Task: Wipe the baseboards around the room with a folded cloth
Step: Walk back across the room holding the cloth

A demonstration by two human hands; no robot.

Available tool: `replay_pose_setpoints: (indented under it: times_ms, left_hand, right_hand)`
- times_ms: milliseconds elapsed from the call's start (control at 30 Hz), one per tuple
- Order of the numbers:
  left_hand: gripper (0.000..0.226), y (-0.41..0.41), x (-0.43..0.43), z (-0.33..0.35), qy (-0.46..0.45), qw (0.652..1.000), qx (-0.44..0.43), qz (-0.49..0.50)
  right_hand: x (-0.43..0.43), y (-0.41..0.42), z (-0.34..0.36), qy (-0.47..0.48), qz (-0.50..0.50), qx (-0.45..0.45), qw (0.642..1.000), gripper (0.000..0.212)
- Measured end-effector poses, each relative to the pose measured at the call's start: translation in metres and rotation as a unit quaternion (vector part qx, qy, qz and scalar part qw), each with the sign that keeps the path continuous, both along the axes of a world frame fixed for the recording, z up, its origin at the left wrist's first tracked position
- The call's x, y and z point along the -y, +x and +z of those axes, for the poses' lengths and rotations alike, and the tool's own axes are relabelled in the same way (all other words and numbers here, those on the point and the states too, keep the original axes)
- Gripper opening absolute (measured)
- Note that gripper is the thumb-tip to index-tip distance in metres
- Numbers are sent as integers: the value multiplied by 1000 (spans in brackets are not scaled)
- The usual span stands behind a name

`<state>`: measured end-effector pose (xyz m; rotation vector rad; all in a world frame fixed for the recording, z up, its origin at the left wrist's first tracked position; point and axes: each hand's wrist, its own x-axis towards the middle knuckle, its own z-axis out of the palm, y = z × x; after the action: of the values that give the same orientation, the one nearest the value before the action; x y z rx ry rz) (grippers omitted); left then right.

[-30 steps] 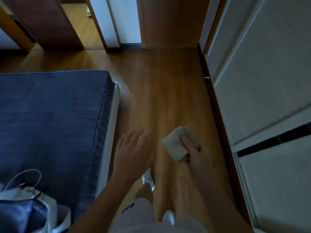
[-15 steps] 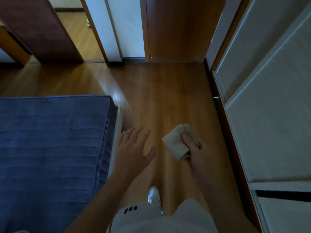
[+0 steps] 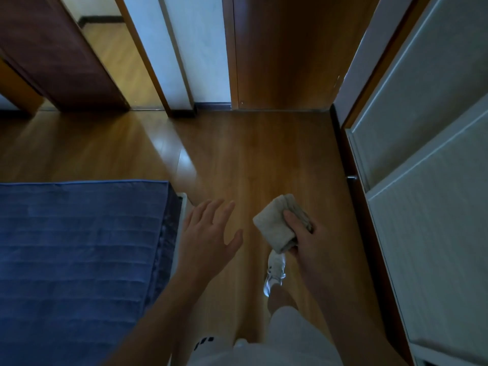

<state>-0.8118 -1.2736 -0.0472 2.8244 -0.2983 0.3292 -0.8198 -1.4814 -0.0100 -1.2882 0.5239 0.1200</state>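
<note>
My right hand (image 3: pixel 307 237) grips a folded beige cloth (image 3: pixel 276 225), thumb on top, held in the air above the wooden floor. To its left my left hand (image 3: pixel 208 237) hovers with fingers spread and holds nothing. A dark baseboard (image 3: pixel 212 106) runs along the foot of the white wall ahead, and a second dark strip (image 3: pixel 336 128) follows the floor edge on the right below the wardrobe. Both hands are well away from these strips.
A bed with a blue cover (image 3: pixel 79 260) fills the lower left. White wardrobe doors (image 3: pixel 427 180) line the right side. Ahead stand a brown door (image 3: pixel 280 54) and an open doorway (image 3: pixel 124 59). My white shoe (image 3: pixel 274 273) steps on the floor between bed and wardrobe.
I have walked forward along the gap between bed and wardrobe; the far wall and doors are nearer. The white bag on the bed left the view. Both hands keep their pose.
</note>
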Motion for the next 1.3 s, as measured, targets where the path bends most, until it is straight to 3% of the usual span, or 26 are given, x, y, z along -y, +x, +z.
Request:
replay_pose_setpoints:
  times_ms: [133, 300, 467, 633, 1167, 1300]
  left_hand:
    - [57, 82, 16, 0, 15, 1000, 8, 18]
    - [58, 179, 40, 12, 15, 998, 4, 53]
    - [58, 253, 50, 17, 16, 997, 0, 70]
    - [58, 305, 47, 16, 16, 994, -16, 103]
    - [63, 535, -80, 1, -2, 982, -66, 177]
    - [64, 587, -131, 0, 13, 978, -70, 196]
  right_hand:
    - [17, 90, -3, 12, 10, 0, 1000, 34]
    - [44, 203, 7, 22, 38, 16, 999, 45]
    - [53, 290, 11, 25, 57, 25, 998, 22]
    - [45, 352, 6, 11, 82, 4, 997, 20]
    - [-94, 610, 0, -23, 150, 9, 988, 22]
    - [-148, 678, 1, -35, 178, 12, 983, 14]
